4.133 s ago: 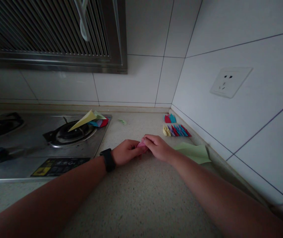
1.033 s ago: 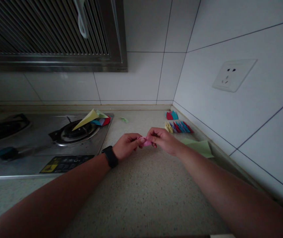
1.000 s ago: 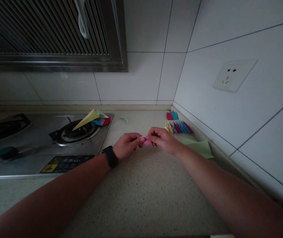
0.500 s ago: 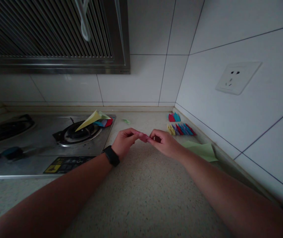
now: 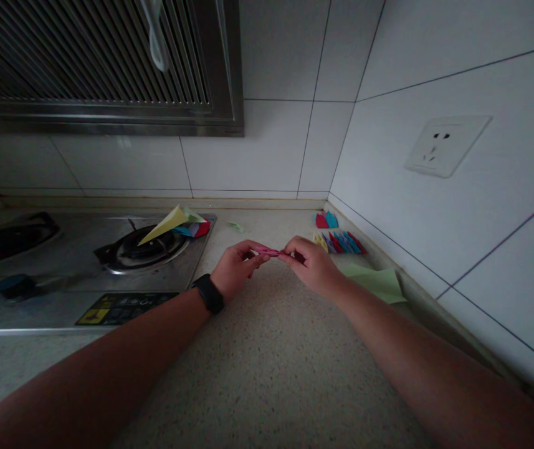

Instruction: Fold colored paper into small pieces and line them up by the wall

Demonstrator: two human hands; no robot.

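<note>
Between my two hands is a small pink folded paper (image 5: 269,252), seen nearly edge-on above the counter. My left hand (image 5: 238,265), with a black watch on its wrist, pinches its left end between thumb and fingers. The right end is pinched by my right hand (image 5: 311,265). Just beyond my right hand stands a row of folded paper pieces (image 5: 341,242) in yellow, purple, red and blue. Behind that row lies a smaller red and blue group (image 5: 326,219). A light green paper sheet (image 5: 374,282) rests partly behind my right forearm.
On the left, a gas stove (image 5: 140,249) carries yellow, green, blue and red papers (image 5: 173,224) on its right burner. A green scrap (image 5: 235,226) lies near the back of the speckled counter (image 5: 267,368). Overhead hangs a range hood (image 5: 108,118); a socket (image 5: 447,146) is on the right wall.
The pink folded paper has turned from showing its flat face to nearly edge-on. Both hands keep their pinch, and the view has shifted slightly.
</note>
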